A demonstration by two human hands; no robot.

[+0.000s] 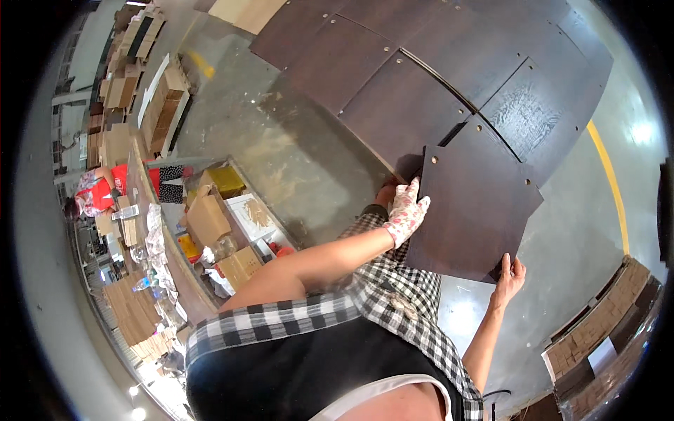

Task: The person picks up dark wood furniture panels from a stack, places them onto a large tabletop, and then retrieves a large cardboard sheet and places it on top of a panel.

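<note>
A dark brown wooden panel [470, 217] with small round holes near its corners is tilted in front of me, its far end overlapping other panels. My left hand [407, 212], in a white glove with a pink floral pattern, closes on the panel's left edge, its fingers partly behind it. At the near right corner, my bare right hand [510, 279] pinches the edge, thumb on the upper face. Beyond it, several similar dark panels [404, 98] lie side by side and overlapping on a raised surface. One of them [526, 109] has a shiny, streaked patch.
To my left stands a workbench [165, 238] with a cardboard box [208, 219], a white box [249, 216] and loose wrappings. Another person [105, 189] in red is beyond it. Stacked boards [165, 105] stand at far left, more stacked pieces [604, 316] at right. Yellow lines [612, 186] mark the floor.
</note>
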